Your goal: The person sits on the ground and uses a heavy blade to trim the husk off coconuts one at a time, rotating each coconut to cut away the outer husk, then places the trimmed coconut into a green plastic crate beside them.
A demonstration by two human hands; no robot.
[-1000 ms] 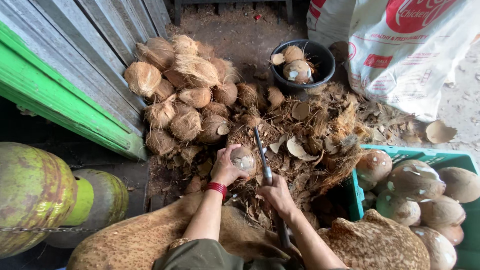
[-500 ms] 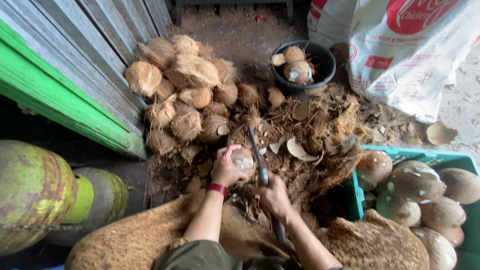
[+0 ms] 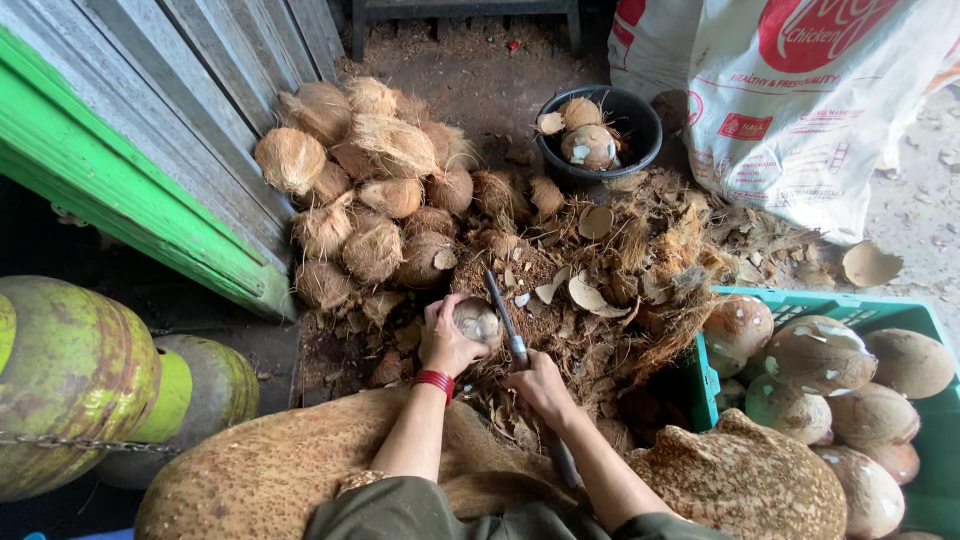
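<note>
Gripping a peeled coconut [image 3: 477, 320] in the left hand [image 3: 447, 340], pressing it down on the husk litter [image 3: 620, 290] at centre. Clutching a knife [image 3: 508, 325] in the right hand [image 3: 537, 385], blade lying just beside the nut. Sitting hemmed in: green-edged grey plank wall [image 3: 150, 170] along the left, pile of fibrous coconuts [image 3: 370, 200] ahead, teal crate [image 3: 900, 320] of peeled nuts close on the right, black bucket [image 3: 630, 115] beyond the litter. Leaving bare dirt [image 3: 470, 70] open only at top centre. Leaning at upper right, a white sack [image 3: 800, 110] carrying red round and rectangular prints. Standing at lower left, rusty green cylinders [image 3: 70, 380].
</note>
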